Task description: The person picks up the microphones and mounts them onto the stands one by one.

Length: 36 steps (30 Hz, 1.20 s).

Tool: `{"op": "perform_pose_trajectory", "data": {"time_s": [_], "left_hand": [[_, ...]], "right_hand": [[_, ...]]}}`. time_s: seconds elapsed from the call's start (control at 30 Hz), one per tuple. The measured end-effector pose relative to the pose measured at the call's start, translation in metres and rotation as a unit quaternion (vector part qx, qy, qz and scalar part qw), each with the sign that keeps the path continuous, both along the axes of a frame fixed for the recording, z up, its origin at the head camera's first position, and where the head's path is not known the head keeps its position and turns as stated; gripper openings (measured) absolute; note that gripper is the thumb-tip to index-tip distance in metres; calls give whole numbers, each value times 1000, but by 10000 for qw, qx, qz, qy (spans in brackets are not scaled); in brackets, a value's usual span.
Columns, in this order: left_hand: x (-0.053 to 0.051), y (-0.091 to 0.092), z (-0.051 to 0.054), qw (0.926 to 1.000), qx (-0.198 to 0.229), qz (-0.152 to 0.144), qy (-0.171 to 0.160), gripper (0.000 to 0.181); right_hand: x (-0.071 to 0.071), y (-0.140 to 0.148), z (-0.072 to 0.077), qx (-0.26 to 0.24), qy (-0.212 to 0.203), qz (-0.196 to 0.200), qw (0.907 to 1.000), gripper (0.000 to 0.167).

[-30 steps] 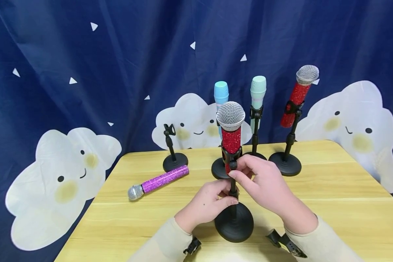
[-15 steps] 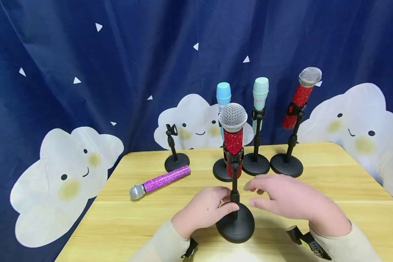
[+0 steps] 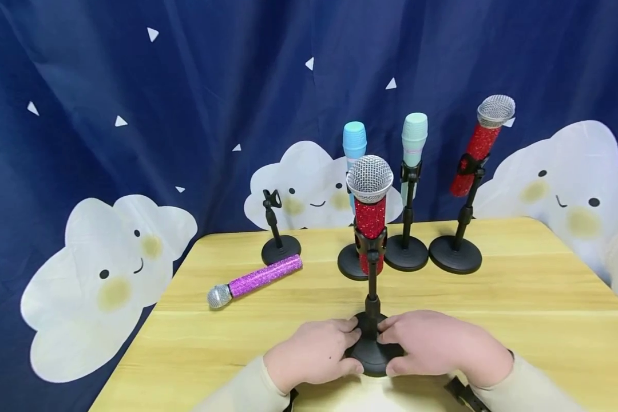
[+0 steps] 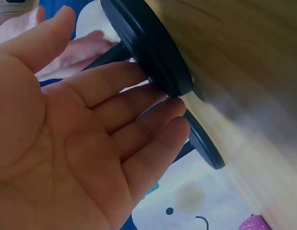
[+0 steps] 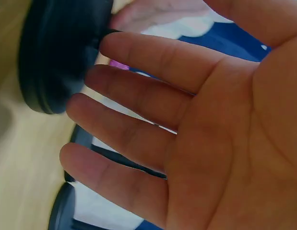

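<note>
A red glitter microphone (image 3: 371, 219) with a silver mesh head is held in the clip of a black desk stand (image 3: 373, 359) at the front of the table. My left hand (image 3: 314, 352) touches the round base from the left and my right hand (image 3: 438, 346) from the right. Fingers of both hands lie over the base near the pole. In the left wrist view the fingers stretch fairly straight to the base (image 4: 153, 48), thumb apart. The right wrist view has straight, spread fingers at the base (image 5: 62, 52). A purple glitter microphone (image 3: 265, 274) lies to the left.
Behind stand a light blue microphone (image 3: 354, 137), partly hidden, a mint green microphone (image 3: 414, 140) and another red microphone (image 3: 476, 149), each on a black stand. A stand with a bare clip (image 3: 280, 249) is at the back left. A dark blue curtain (image 3: 211, 86) closes off the back.
My right hand has let go of the stand near its clip, drawn away right, then come down to the base. My left hand has slid from the pole down to the base.
</note>
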<state>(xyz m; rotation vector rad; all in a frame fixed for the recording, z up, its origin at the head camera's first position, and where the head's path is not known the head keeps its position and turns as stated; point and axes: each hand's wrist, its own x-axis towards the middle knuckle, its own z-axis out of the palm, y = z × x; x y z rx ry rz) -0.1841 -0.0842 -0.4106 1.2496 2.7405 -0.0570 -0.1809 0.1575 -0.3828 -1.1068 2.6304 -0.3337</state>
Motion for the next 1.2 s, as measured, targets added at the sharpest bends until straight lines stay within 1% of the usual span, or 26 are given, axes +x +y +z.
{"op": "perform_pose_trajectory", "data": {"time_s": [0.1,0.17,0.3,0.33,0.37,0.43,0.5,0.57,0.6,0.67,0.7,0.73,0.77,0.83,0.87,0.93,1.0,1.07,1.17,1.2], "left_hand": [[3,-4,0,9996,-92,249,-101,59],[4,-7,-1,9989,-172,405,-160,57],[7,-14,-1,9968,-258,743,-133,58],[7,-16,-2,9962,-262,821,-86,58],[8,-18,-2,9959,-281,857,-22,55],[12,-22,-3,9962,-298,814,119,53],[16,-26,-5,9975,-285,623,194,54],[22,-28,-5,9991,-229,297,199,54],[25,-28,-5,9996,-181,129,164,58],[30,-28,-4,9998,-156,-109,97,62],[32,-28,-4,9997,-182,-140,86,64],[33,-28,-2,9996,-238,-104,69,64],[34,-28,-1,9995,-301,1,80,65],[34,-27,1,9984,-401,328,223,69],[32,-27,1,9972,-436,506,325,70],[25,-28,1,9945,-391,828,501,69],[15,-31,-1,9916,-292,999,763,67],[1,-36,-4,9901,-275,1062,873,62],[-20,-43,-8,9895,-340,1000,988,53],[-27,-45,-9,9899,-359,977,967,50]], "right_hand": [[0,-11,-6,74,126,119,9998,43],[2,-17,-9,57,126,173,9998,41],[3,-26,-11,51,207,252,9995,36],[4,-27,-11,46,247,284,9993,37],[4,-28,-11,43,288,311,9991,37],[5,-30,-12,39,324,360,9988,40],[7,-30,-14,16,307,392,9988,44],[9,-30,-17,-51,246,440,9987,48],[10,-30,-19,-110,213,486,9985,51],[10,-31,-24,-228,116,616,9978,57],[9,-33,-25,-270,56,670,9974,60],[9,-36,-27,-303,58,720,9969,63],[8,-39,-27,-273,75,725,9970,65],[4,-49,-28,-164,205,683,9973,68],[1,-54,-27,-74,348,621,9974,68],[-6,-64,-27,93,694,531,9961,70],[-17,-73,-28,219,981,436,9940,71],[-30,-81,-30,273,1119,315,9928,71],[-51,-91,-33,350,1094,170,9932,70],[-58,-93,-34,372,1065,132,9935,70]]}}
